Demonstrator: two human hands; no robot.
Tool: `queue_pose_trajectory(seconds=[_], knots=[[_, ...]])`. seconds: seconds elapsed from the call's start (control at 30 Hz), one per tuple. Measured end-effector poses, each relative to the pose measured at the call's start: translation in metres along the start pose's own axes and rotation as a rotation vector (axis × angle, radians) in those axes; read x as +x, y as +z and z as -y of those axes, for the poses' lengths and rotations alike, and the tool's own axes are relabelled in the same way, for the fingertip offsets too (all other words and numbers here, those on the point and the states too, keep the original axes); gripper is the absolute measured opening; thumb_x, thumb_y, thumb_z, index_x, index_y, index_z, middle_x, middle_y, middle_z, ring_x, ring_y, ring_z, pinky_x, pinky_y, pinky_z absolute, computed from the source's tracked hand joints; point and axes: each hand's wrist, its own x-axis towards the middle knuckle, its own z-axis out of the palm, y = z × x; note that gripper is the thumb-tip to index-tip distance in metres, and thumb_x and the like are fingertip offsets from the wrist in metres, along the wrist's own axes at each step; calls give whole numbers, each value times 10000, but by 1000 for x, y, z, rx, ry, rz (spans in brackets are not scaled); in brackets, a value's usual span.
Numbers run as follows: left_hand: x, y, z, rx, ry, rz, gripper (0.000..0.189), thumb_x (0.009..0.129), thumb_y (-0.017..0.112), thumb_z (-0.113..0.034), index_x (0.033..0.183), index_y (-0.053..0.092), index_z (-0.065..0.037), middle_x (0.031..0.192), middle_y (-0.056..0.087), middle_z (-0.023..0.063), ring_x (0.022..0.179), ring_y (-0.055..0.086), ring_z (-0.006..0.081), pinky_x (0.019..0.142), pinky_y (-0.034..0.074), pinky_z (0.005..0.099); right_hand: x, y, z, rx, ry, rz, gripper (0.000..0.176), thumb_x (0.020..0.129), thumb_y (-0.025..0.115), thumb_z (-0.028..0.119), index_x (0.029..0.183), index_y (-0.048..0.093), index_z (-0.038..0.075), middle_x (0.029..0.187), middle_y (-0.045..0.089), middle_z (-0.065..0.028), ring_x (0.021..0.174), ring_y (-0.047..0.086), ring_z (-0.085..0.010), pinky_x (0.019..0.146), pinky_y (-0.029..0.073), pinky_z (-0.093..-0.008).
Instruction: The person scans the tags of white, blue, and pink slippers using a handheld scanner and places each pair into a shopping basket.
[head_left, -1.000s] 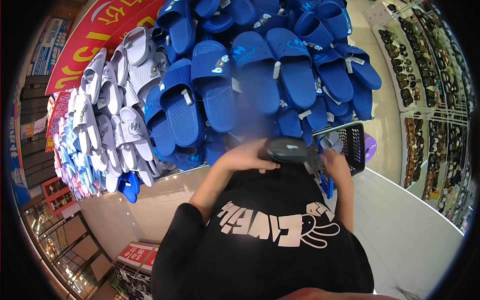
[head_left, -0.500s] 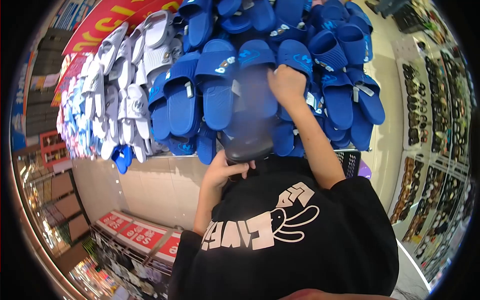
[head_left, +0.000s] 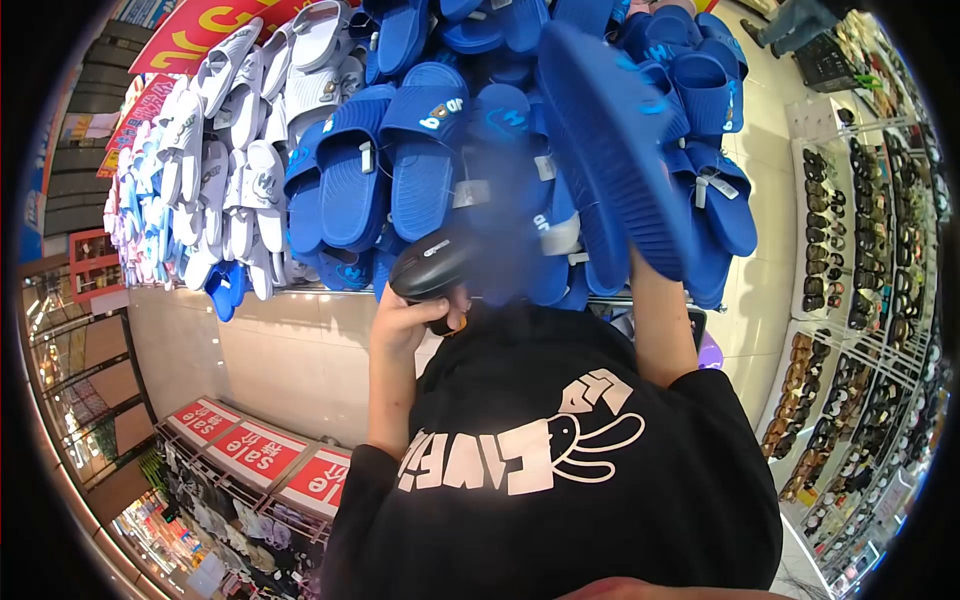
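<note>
A black handheld scanner [head_left: 432, 265] is gripped in my left hand [head_left: 403, 322], its head toward the rack. A pair of blue slippers [head_left: 610, 150], slightly blurred, is raised in front of the display and tilted. My right hand [head_left: 648, 272] holds the pair from behind; its fingers are hidden by the soles and only the wrist side shows. Between the scanner and the pair, a smeared area covers some hanging blue slippers. Other blue slippers [head_left: 425, 150] with white tags hang just left of it.
White slippers [head_left: 255, 185] hang at the left of the rack. Red sale signs [head_left: 262, 450] top a display at lower left. Shelves of sunglasses [head_left: 825, 220] line the right. A person's legs [head_left: 795, 22] and a dark basket [head_left: 822, 65] are at the upper right.
My right hand has gone from the hanging slippers to behind a pair, now lifted off the row and moved right. My left hand and the scanner have shifted left and slightly up.
</note>
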Motion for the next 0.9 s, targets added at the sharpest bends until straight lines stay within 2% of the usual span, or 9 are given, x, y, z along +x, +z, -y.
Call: queue_pose_trajectory(seconds=[0.13,0.57,0.63,0.67,0.7,0.77,0.8,0.83,0.9], knots=[[-9,-5,-5,77,-95,-12,558,707,678,3,1242,527,46,818,653,171,606,630,203,650,493,337,-3,8,3,58,-45,12,131,817,703,84,733,620,27,565,522,6,496,484,-58,472,346,-220],[-13,-20,7,-18,-71,-31,609,672,646,3,1266,523,52,853,668,184,639,648,253,653,517,360,-26,18,16,-59,-147,39,134,825,701,86,733,620,34,563,521,7,475,467,-54,456,331,-217],[-7,-14,8,-113,12,-35,392,677,681,-60,1044,601,52,972,628,263,715,671,332,597,562,390,-33,19,17,-81,-155,38,134,826,701,86,733,620,35,563,521,7,472,464,-54,454,329,-216],[-4,-20,13,-142,4,-10,546,677,684,-93,1186,567,68,1114,603,287,814,669,395,643,589,443,-34,19,16,-88,-156,39,134,826,701,87,733,620,36,563,521,7,471,463,-53,453,328,-216],[2,-20,13,-147,7,-8,546,677,684,-93,1186,567,68,1114,603,287,814,669,395,643,589,443,-36,20,17,-96,-163,40,134,827,701,87,732,620,36,563,521,7,469,462,-53,451,327,-216],[16,-14,11,-258,-28,167,770,662,621,-32,1392,400,68,1247,571,279,972,655,409,772,580,491,-43,21,17,-117,-171,39,135,828,701,87,732,620,37,563,521,7,466,459,-52,449,324,-216],[22,-7,8,-285,-47,183,819,675,622,-76,1436,348,52,1353,498,282,1108,599,423,823,569,511,-45,21,16,-126,-176,38,135,829,701,87,732,620,38,562,521,7,464,458,-52,448,323,-215],[30,-5,12,-255,-15,195,802,723,635,-115,1451,333,35,1413,443,275,1202,542,422,876,546,507,-46,22,15,-134,-179,39,135,829,701,87,732,620,38,562,520,7,463,457,-52,447,322,-215],[42,4,15,-334,-55,151,754,773,646,-162,1443,357,29,1403,455,273,1225,531,406,921,526,489,-50,22,13,-145,-182,37,136,830,701,88,732,620,39,562,520,8,460,454,-51,444,320,-215]])
